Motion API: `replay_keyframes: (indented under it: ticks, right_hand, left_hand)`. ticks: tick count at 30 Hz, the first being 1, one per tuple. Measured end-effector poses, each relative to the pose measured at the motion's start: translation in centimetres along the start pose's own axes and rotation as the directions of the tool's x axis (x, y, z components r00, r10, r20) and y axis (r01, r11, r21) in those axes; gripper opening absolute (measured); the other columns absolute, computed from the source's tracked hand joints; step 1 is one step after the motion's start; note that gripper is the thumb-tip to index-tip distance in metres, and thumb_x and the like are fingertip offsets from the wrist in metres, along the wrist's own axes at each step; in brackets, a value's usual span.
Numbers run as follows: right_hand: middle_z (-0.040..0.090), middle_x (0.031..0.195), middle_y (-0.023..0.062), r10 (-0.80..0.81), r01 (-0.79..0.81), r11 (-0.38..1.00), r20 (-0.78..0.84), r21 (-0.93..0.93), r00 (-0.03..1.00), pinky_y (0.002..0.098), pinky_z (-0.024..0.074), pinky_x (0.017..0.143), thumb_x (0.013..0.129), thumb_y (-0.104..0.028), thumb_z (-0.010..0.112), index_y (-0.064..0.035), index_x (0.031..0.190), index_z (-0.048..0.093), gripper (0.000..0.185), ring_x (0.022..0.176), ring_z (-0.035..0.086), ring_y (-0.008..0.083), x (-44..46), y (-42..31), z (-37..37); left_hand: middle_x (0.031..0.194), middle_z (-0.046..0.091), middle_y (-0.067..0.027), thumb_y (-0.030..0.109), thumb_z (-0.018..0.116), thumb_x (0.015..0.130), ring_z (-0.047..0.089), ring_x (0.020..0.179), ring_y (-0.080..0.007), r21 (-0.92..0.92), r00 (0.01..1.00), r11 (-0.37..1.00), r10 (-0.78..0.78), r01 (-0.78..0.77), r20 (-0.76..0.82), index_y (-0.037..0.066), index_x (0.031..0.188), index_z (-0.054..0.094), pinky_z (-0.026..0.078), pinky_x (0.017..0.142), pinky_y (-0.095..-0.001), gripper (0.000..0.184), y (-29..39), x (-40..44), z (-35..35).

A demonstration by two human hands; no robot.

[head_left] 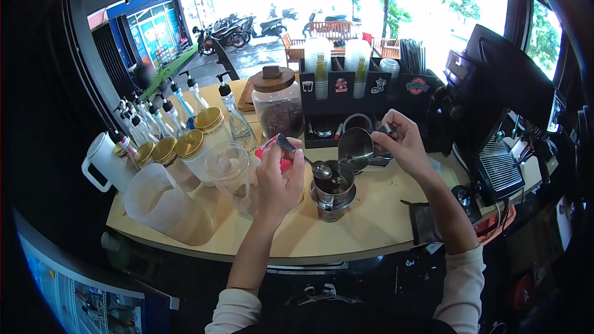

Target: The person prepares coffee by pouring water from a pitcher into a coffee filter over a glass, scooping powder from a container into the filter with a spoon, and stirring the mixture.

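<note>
While right hand (pixel 405 140) tilts pitcher (pixel 354 149), left hand (pixel 280 177) slants spoon (pixel 322 170).

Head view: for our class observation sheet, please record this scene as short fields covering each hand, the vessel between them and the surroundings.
Left hand: the left hand grips a spoon, its bowl at the metal cup's opening
Right hand: the right hand holds a metal jug, tilted
Vessel: metal cup, dark contents
Pouring: cannot tell
Behind: wooden-lidded jar, black cup organizer
Picture left: gold-lidded jars, pump bottles
Picture right: black machine
</note>
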State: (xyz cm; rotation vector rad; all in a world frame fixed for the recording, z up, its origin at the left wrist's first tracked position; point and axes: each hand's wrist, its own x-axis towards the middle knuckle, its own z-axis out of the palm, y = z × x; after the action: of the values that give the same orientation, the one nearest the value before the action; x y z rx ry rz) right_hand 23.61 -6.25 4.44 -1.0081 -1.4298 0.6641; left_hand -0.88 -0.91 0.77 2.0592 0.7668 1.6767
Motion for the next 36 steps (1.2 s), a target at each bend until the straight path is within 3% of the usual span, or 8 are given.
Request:
replay_keyframes:
  ticks: [5, 15, 27, 29, 33, 35, 36]
  right_hand:
    - [0.040, 0.068, -0.0066, -0.011, 0.017, 0.991, 0.039, -0.134, 0.999, 0.0189, 0.0295, 0.053, 0.084, -0.005, 0.065, -0.0059, 0.078, 0.041, 0.024, 0.062, 0.033, -0.0002, 0.5, -0.3, 0.6]
    - [0.040, 0.067, -0.0061, -0.037, 0.048, 0.982, 0.065, -0.184, 0.997, 0.0199, 0.0289, 0.053, 0.083, -0.006, 0.066, -0.0052, 0.078, 0.043, 0.024, 0.062, 0.032, 0.0007, 0.9, -1.0, 1.3]
    - [0.042, 0.067, -0.0052, -0.026, 0.045, 0.968, 0.079, -0.247, 0.997, 0.0198, 0.0320, 0.054, 0.084, -0.009, 0.066, -0.0040, 0.080, 0.043, 0.024, 0.064, 0.036, 0.0005, 0.8, -1.6, 1.1]
    - [0.052, 0.072, -0.0036, -0.005, 0.028, 0.970, 0.096, -0.243, 0.995, 0.0166, 0.0401, 0.057, 0.085, -0.007, 0.065, -0.0053, 0.082, 0.045, 0.021, 0.066, 0.050, -0.0006, 0.8, -1.8, 1.1]
    - [0.053, 0.072, -0.0031, -0.010, 0.039, 0.960, 0.107, -0.278, 0.994, 0.0164, 0.0412, 0.056, 0.086, -0.007, 0.065, -0.0052, 0.082, 0.045, 0.020, 0.065, 0.052, -0.0002, 0.9, -1.7, 1.1]
    - [0.041, 0.065, -0.0050, -0.002, 0.018, 0.976, 0.076, -0.216, 0.997, 0.0207, 0.0320, 0.054, 0.082, -0.011, 0.067, -0.0033, 0.078, 0.043, 0.025, 0.063, 0.034, 0.0015, 0.9, -1.8, 1.5]
    - [0.041, 0.065, -0.0050, -0.001, 0.018, 0.976, 0.077, -0.215, 0.997, 0.0207, 0.0320, 0.054, 0.082, -0.011, 0.067, -0.0033, 0.078, 0.043, 0.025, 0.063, 0.034, 0.0015, 0.9, -1.8, 1.6]
  left_hand:
    - [0.078, 0.066, -0.0101, 0.009, 0.056, 0.090, 0.063, 0.069, -0.0123, -0.004, 1.000, 1.000, -0.009, 0.009, 0.026, -0.003, 0.099, 0.057, 0.050, 0.064, -0.0262, 0.015, -0.4, 0.1, 0.0]
    - [0.078, 0.065, -0.0098, 0.009, 0.055, 0.091, 0.063, 0.071, -0.0116, -0.007, 0.999, 1.000, -0.002, 0.002, 0.044, -0.003, 0.100, 0.056, 0.050, 0.063, -0.0254, 0.015, -0.7, 0.2, 0.2]
    - [0.080, 0.066, -0.0109, 0.010, 0.055, 0.091, 0.064, 0.073, -0.0129, 0.033, 0.998, 0.999, 0.012, -0.014, 0.057, -0.003, 0.100, 0.056, 0.050, 0.066, -0.0256, 0.016, -1.0, 0.3, 0.5]
    - [0.080, 0.066, -0.0105, 0.010, 0.055, 0.091, 0.064, 0.072, -0.0126, 0.041, 0.998, 0.998, 0.038, -0.040, 0.048, -0.003, 0.101, 0.056, 0.050, 0.065, -0.0254, 0.016, -1.0, 0.3, 0.6]
    - [0.078, 0.065, -0.0095, 0.010, 0.055, 0.091, 0.064, 0.072, -0.0126, 0.038, 0.998, 0.999, 0.000, -0.002, 0.060, -0.003, 0.101, 0.056, 0.050, 0.064, -0.0262, 0.016, -0.5, 0.1, 0.8]
    - [0.079, 0.065, -0.0094, 0.010, 0.055, 0.091, 0.065, 0.072, -0.0130, 0.043, 0.998, 0.999, -0.016, 0.013, 0.057, -0.003, 0.101, 0.056, 0.050, 0.063, -0.0265, 0.016, -0.2, 0.1, 0.8]
    - [0.079, 0.065, -0.0099, 0.010, 0.055, 0.091, 0.065, 0.072, -0.0145, 0.065, 0.999, 0.998, 0.006, -0.010, 0.050, -0.003, 0.100, 0.056, 0.050, 0.063, -0.0275, 0.015, 0.1, 0.1, 0.8]
